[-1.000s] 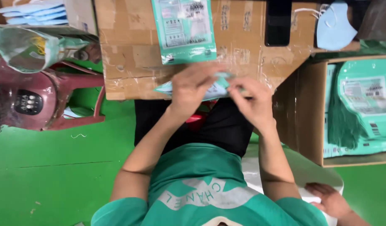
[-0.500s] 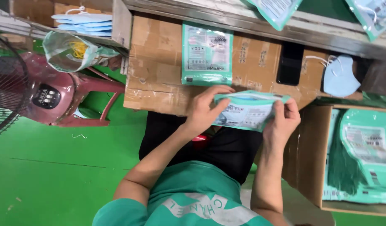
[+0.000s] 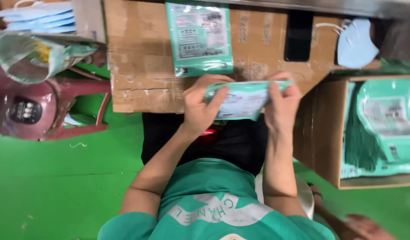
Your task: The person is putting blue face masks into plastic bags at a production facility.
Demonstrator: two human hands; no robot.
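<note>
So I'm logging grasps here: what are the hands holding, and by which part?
A flat teal packet, held by its two short ends: left hand on one end, right hand on the other, fingers curled over its edges.

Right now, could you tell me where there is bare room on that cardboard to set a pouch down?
Bare cardboard lies left of the flat teal pouch, and a strip between the dark slot and the blue mask. It is crowded where the left hand and right hand hold the held pouch.
</note>
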